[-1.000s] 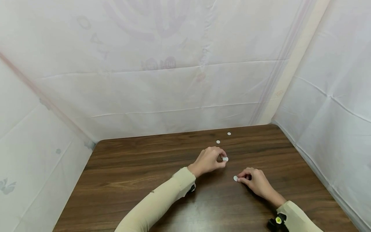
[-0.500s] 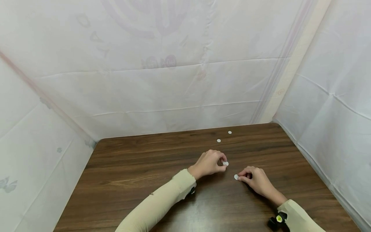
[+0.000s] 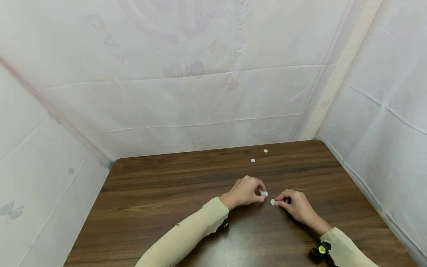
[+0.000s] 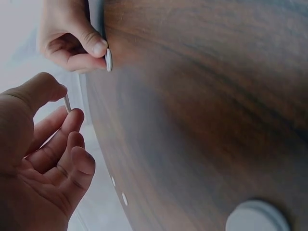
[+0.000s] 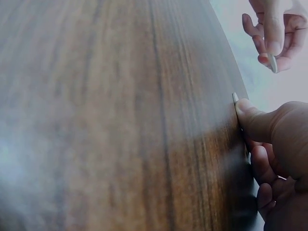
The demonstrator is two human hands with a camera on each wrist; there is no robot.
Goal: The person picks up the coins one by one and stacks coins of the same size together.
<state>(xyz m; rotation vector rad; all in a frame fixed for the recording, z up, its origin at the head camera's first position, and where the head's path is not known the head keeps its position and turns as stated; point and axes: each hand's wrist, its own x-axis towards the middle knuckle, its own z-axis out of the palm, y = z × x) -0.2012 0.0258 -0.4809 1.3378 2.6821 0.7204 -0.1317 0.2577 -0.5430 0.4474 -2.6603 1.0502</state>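
Between thumb and fingertip my left hand (image 3: 245, 191) pinches a small white disc (image 3: 264, 193), held above the table. A second white disc (image 3: 272, 202) is pinched by my right hand (image 3: 298, 207), close to the first and slightly nearer to me. The two discs are apart. In the left wrist view the left hand's disc (image 4: 67, 103) appears edge-on, and the right hand's disc (image 4: 109, 60) sits beyond it. From the right wrist, the right hand's disc (image 5: 235, 97) shows only a thin edge past the thumb.
Two more white discs, a nearer one (image 3: 252, 160) and a farther one (image 3: 265, 151), lie toward the back of the brown wooden table (image 3: 150, 193). White cloth (image 3: 186, 100) hangs behind and on both sides. A black wrist device (image 3: 318, 252) is on the right cuff.
My left hand has come down and to the right with its disc, closing the gap to the right hand's disc. The right hand has barely moved.
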